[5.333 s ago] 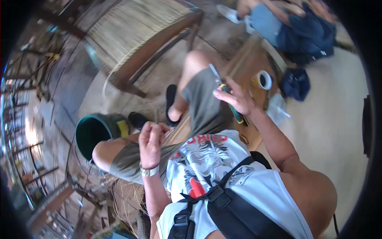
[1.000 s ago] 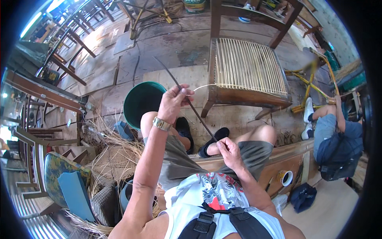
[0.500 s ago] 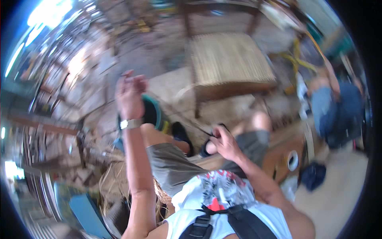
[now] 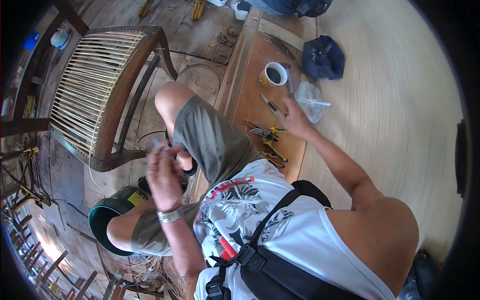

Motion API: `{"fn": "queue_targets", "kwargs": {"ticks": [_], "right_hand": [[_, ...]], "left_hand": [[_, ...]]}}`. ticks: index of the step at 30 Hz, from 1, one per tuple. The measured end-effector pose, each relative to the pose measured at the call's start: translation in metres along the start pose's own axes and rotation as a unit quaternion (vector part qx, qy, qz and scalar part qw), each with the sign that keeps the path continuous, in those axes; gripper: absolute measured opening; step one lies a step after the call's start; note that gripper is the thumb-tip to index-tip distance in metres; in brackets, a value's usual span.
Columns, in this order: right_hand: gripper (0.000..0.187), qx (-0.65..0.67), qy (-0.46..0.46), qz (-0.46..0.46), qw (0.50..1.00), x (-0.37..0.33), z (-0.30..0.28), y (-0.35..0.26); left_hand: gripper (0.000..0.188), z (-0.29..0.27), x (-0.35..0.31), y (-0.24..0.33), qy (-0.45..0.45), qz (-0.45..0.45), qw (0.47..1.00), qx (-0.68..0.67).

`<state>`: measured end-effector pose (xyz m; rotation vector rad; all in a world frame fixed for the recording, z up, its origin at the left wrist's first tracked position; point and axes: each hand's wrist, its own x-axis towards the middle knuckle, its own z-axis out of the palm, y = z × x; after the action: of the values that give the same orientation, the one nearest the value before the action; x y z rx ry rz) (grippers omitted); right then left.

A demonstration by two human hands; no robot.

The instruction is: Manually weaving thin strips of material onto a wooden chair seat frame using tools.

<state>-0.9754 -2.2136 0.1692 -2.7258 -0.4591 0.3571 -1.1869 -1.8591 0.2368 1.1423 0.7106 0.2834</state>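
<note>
My left hand (image 4: 165,177), blurred, hovers between the chair and my knees. Its fingers are drawn together around a small pale item that I cannot make out. My right hand (image 4: 297,121) reaches over the brown wooden board (image 4: 252,107) beside me. Its fingers look spread, with the tips at a knife (image 4: 268,102) lying on the board. Nearer to me on the same board lie pruning shears (image 4: 262,132) and yellow-handled pliers (image 4: 275,150). A wooden chair (image 4: 102,142) with pale cane strands (image 4: 92,82) strung across its seat stands at the left.
A cup of dark liquid (image 4: 273,74), a long dark tool (image 4: 289,82), a clear plastic bag (image 4: 310,102) and a dark blue cap (image 4: 323,57) sit beyond my right hand. A green bucket (image 4: 102,217) stands by my leg. Fibre strips (image 4: 162,272) lie lower left.
My view has swung to the right, bringing the board and tools in closer. My right hand has moved from between my knees to the board. My left hand has come down.
</note>
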Motion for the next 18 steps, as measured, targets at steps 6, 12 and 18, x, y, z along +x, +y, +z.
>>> {"fn": "queue_targets", "kwargs": {"ticks": [6,12,18], "right_hand": [[0.105,-0.175,-0.110,-0.099,0.973,-0.064,0.052,-0.011],[0.095,-0.177,-0.210,-0.120,0.954,-0.053,0.041,0.003],[0.065,-0.067,-0.117,-0.223,0.965,-0.034,-0.015,-0.068]], "left_hand": [[0.021,0.022,-0.022,-0.040,-0.020,-0.122,0.980,-0.157],[0.026,0.019,-0.024,-0.037,0.018,-0.102,0.987,-0.125],[0.023,-0.012,-0.033,-0.032,0.053,-0.037,0.997,-0.043]]}}
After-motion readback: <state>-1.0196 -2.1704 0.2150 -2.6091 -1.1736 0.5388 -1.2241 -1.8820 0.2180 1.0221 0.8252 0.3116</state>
